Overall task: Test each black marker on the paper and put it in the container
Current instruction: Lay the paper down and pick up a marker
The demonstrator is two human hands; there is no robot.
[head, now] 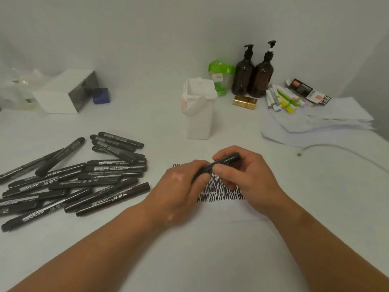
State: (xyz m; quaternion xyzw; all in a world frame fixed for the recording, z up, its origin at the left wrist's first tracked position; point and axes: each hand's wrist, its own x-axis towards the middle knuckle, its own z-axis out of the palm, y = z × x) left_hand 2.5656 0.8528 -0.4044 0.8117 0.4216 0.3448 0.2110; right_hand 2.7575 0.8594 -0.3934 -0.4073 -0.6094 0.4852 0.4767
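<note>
Hands, both: left hand (181,188) and right hand (252,178) together grip one black marker (228,160), held over scribbled paper (221,211). Further loose markers (84,178) heaped left on surface (42,253). White container (200,119) upright behind paper.

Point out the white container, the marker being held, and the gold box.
white container (201,125): head view, on its front wall, lower half.
held marker (230,159): head view, on its exposed dark end.
gold box (244,101): head view, on the middle of its top.
</note>
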